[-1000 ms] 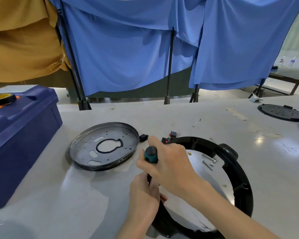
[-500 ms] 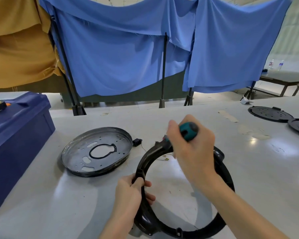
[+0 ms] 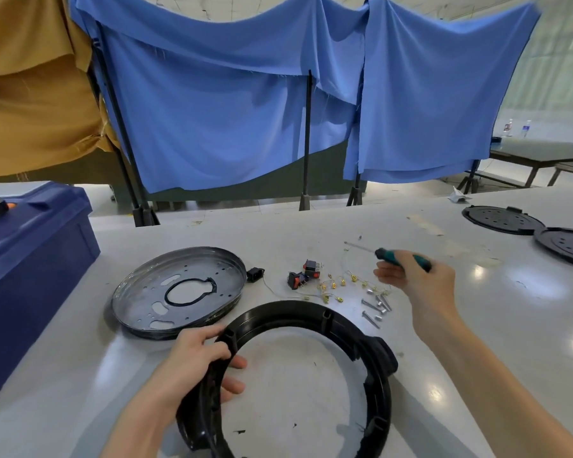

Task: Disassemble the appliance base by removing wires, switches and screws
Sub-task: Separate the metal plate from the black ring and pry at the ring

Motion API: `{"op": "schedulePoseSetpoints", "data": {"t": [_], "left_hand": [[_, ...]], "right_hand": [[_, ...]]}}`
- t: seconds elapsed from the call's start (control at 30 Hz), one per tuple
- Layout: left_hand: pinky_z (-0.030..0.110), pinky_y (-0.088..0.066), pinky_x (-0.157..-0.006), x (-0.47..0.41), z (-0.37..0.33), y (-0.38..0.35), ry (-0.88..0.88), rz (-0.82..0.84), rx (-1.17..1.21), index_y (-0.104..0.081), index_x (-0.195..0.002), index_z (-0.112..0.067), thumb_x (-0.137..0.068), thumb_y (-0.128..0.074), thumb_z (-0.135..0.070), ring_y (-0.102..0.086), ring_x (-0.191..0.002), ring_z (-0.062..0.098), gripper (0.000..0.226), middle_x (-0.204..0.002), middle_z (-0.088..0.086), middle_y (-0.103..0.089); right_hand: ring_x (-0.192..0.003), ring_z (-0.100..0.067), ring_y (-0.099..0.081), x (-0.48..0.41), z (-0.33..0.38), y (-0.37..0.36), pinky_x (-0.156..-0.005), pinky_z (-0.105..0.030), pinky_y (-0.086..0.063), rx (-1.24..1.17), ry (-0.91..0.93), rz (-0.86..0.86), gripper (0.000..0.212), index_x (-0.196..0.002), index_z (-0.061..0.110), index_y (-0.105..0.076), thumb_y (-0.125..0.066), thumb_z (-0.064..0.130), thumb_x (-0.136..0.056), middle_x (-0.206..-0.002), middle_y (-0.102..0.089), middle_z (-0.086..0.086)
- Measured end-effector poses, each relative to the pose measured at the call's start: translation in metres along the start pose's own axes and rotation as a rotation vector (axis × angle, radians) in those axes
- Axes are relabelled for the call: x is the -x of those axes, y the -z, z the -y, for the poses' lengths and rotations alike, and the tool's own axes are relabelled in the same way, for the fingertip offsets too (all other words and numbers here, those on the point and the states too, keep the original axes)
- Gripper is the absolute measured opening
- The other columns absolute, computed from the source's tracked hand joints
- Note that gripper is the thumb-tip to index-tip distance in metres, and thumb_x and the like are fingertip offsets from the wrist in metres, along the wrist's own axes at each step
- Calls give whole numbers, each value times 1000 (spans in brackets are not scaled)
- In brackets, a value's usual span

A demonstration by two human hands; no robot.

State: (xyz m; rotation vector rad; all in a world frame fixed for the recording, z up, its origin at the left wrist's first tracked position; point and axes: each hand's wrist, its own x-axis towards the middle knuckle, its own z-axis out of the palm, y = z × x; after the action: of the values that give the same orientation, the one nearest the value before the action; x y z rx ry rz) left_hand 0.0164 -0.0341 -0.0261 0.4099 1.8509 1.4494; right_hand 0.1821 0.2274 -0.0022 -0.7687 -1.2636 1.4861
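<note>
Head view shows us at a pale grey surface (image 3: 311, 233) with our left hand (image 3: 192, 361) closed in a firm grip around the near-left rim of the black plastic ring-shaped appliance base (image 3: 374, 355), which lies flat in front of us, close to the near edge. Our right hand (image 3: 420, 279) is wrapped around the handle of a green-and-black screwdriver (image 3: 394, 254), its shaft pointing left above the loose parts.

Those parts lie just beyond the ring: two black-and-red rocker switches (image 3: 303, 274), thin wires with gold crimp terminals (image 3: 341, 285) and a small cluster of silver screws (image 3: 376, 307). A round dark metal plate with a keyhole opening (image 3: 179, 289) sits to the left, a small black socket (image 3: 255, 274) just beside its far-right edge.

We judge the stripping largely done: the ring looks bare where we can see it, though its near side is cut off. The next move probably calls for turning the ring with the left hand to check for leftover fasteners, keeping the screwdriver ready or setting it down clear of the screws.
</note>
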Motion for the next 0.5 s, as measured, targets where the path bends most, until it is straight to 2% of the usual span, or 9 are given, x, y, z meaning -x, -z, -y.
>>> {"op": "schedulePoseSetpoints", "data": {"t": [0.1, 0.2, 0.3, 0.4, 0.5], "left_hand": [[37, -51, -49, 4, -3, -3, -39, -30, -26, -71, -99, -7, -88, -49, 8, -60, -53, 34, 29, -74, 24, -63], [37, -54, -48, 5, -2, 2, -92, -110, -127, -76, -79, -16, -82, -57, 9, -58, -48, 32, 32, -70, 15, -66], [30, -54, -59, 1, 3, 7, -223, -263, -343, -75, -80, -24, -75, -67, 4, -64, -59, 27, 30, -61, -2, -70], [24, -44, -57, -3, 6, 5, -340, -401, -580, -73, -81, -28, -69, -74, -5, -56, -61, 15, 27, -46, -10, -57], [28, -43, -59, -8, 9, 0, -336, -469, -688, -73, -90, -30, -71, -72, -14, -57, -80, 20, 24, -60, -9, -59]], "right_hand": [[-61, -23, -70, 11, -22, 8, -61, -27, -58, 111, -63, 75, 14, -90, -2, -73, -60, 3, -90, -70, -72, -15], [-63, -20, -70, 26, -39, 13, -62, -22, -58, 187, -76, 120, 16, -91, 9, -73, -59, 0, -90, -71, -74, -10], [-69, -18, -68, 29, -44, 19, -65, -20, -55, 278, -27, 19, 20, -96, 14, -73, -60, 1, -88, -73, -72, -3], [-86, -23, -60, 25, -45, 26, -76, -30, -44, 564, 87, -109, 25, -114, 8, -67, -57, 7, -91, -89, -66, -2], [-104, -34, -50, 23, -51, 34, -83, -38, -43, 774, 99, -151, 30, -124, 4, -55, -49, 10, -95, -98, -59, -12]]}}
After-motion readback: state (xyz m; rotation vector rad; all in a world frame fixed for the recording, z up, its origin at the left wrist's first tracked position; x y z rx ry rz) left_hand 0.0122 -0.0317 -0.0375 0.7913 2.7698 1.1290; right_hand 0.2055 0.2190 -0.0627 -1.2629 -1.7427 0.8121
